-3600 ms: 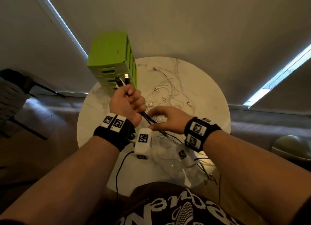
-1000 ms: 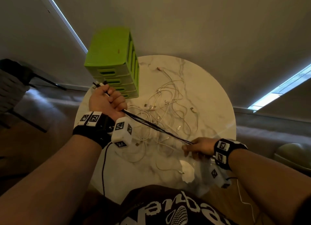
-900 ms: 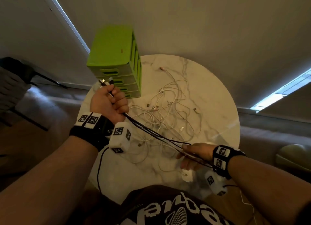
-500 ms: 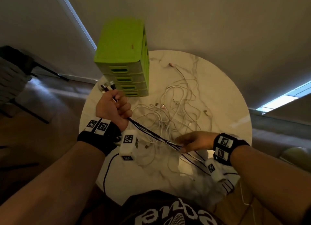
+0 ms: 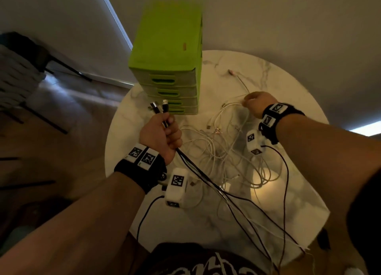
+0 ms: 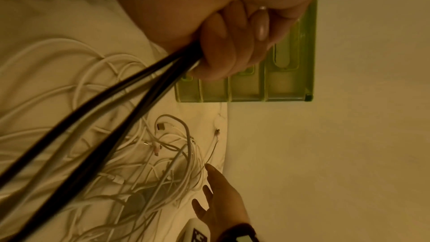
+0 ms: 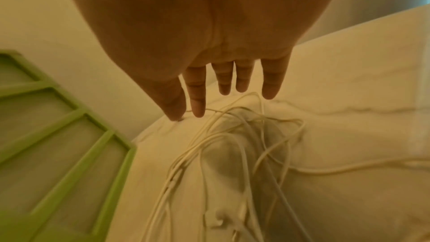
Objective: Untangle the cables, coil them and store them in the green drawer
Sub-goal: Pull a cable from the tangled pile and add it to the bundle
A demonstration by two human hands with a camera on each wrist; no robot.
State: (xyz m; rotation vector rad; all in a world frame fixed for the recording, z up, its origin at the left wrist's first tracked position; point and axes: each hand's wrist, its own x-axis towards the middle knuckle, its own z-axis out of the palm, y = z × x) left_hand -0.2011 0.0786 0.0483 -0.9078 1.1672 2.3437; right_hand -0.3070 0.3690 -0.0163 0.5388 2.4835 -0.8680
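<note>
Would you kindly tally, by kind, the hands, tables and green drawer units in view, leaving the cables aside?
Hands: 2, the left hand gripping black cables and the right hand
Marble table: 1
Green drawer unit: 1
Total: 4

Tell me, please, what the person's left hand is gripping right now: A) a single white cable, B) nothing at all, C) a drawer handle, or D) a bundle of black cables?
D: the left hand is curled round a bundle of black cables, plugs sticking out above the fist.
</note>
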